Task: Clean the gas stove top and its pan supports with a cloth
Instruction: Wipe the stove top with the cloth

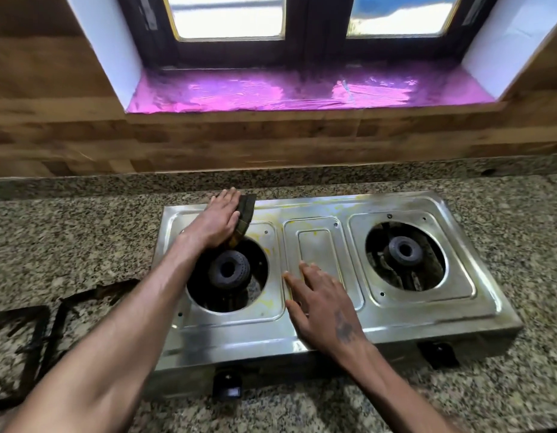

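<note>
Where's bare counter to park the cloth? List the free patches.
Free: the counter right of and in front of the stove, and the strip behind it, below the wall. Crowded: the pan supports lie left; the left hand presses the cloth, the right hand rests mid-stove.

The stove (327, 276) sits on the table (83, 239) before me, window sill (302, 92) behind it. My left hand (221, 220) presses the cloth (244, 218) at its back-left corner — my right hand (321, 307) rests between the burners. Pan supports (27, 339) lie left of the stove.
</note>
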Tool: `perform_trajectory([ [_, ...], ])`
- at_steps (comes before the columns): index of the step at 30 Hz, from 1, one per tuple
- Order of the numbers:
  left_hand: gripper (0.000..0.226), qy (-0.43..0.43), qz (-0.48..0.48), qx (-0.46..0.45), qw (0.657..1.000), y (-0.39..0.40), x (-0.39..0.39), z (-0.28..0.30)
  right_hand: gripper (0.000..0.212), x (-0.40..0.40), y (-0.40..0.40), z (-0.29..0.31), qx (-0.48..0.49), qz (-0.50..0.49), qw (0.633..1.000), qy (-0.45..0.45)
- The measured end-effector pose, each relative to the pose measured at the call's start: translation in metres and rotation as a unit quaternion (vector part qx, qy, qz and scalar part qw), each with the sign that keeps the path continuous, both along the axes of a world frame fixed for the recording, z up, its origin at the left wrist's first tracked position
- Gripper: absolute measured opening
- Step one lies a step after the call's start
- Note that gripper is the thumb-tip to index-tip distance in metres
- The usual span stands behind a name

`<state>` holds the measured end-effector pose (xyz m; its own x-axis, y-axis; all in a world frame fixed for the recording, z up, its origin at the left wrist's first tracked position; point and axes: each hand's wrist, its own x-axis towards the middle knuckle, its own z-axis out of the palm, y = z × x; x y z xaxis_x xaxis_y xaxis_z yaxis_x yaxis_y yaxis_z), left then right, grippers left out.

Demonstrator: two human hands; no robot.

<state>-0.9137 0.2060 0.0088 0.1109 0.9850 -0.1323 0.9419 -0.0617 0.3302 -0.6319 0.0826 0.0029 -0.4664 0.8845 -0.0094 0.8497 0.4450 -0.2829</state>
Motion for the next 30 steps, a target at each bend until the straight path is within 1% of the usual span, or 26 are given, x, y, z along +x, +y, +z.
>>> perform_trajectory([
  [2, 0.056, -0.01, -0.01, -0.005, 1.0, 0.011, 0.024, 0.001, 0.058, 0.0, 0.002, 0.001, 0.003, -0.021, 1.0, 0.015],
  [6, 0.056, -0.041, -0.02, 0.0, 0.999, 0.016, 0.082, 0.0, 0.064, 0.009, 0.026, 0.001, 0.021, -0.105, 0.992, 0.063],
  [8, 0.055, -0.085, -0.034, -0.002, 0.996, 0.009, 0.105, 0.0, 0.069, 0.012, 0.045, 0.0, 0.02, -0.134, 0.988, 0.071],
  [10, 0.051, -0.153, -0.029, 0.004, 0.988, 0.001, 0.117, 0.002, 0.071, 0.01, 0.064, 0.0, -0.001, -0.147, 0.987, 0.064],
  [12, 0.048, -0.19, 0.004, 0.052, 0.98, -0.008, 0.116, 0.005, 0.07, -0.004, 0.081, -0.002, -0.031, -0.142, 0.988, 0.049],
  [15, 0.046, -0.164, 0.063, 0.119, 0.977, -0.018, 0.106, 0.001, 0.065, -0.034, 0.102, -0.002, -0.05, -0.118, 0.991, 0.033],
  [18, 0.047, -0.143, 0.096, 0.127, 0.977, -0.028, 0.097, -0.002, 0.064, -0.049, 0.114, 0.003, -0.058, -0.075, 0.996, 0.003],
  [20, 0.047, -0.131, 0.096, 0.126, 0.979, -0.032, 0.091, -0.004, 0.072, -0.037, 0.115, 0.013, -0.049, -0.026, 0.998, -0.027],
  [22, 0.046, -0.122, 0.092, 0.131, 0.98, -0.035, 0.086, -0.007, 0.078, -0.008, 0.117, 0.02, -0.031, -0.005, 0.997, -0.064],
  [23, 0.045, -0.12, 0.094, 0.131, 0.98, -0.036, 0.086, -0.007, 0.076, 0.008, 0.119, 0.024, -0.034, -0.023, 0.997, -0.064],
  [25, 0.045, -0.12, 0.103, 0.13, 0.979, -0.036, 0.088, -0.007, 0.064, 0.03, 0.131, 0.031, -0.064, -0.09, 0.994, -0.027],
  [26, 0.044, -0.117, 0.103, 0.132, 0.979, -0.036, 0.09, -0.007, 0.059, 0.03, 0.138, 0.033, -0.072, -0.119, 0.99, -0.012],
  [27, 0.044, -0.111, 0.099, 0.132, 0.98, -0.035, 0.093, -0.006, 0.059, 0.023, 0.144, 0.032, -0.072, -0.133, 0.988, -0.009],
  [28, 0.044, -0.102, 0.092, 0.132, 0.982, -0.034, 0.097, -0.006, 0.063, 0.011, 0.145, 0.028, -0.07, -0.13, 0.989, -0.023],
  [30, 0.045, -0.085, 0.085, 0.13, 0.984, -0.033, 0.1, -0.006, 0.073, -0.009, 0.133, 0.014, -0.061, -0.086, 0.992, -0.065],
])
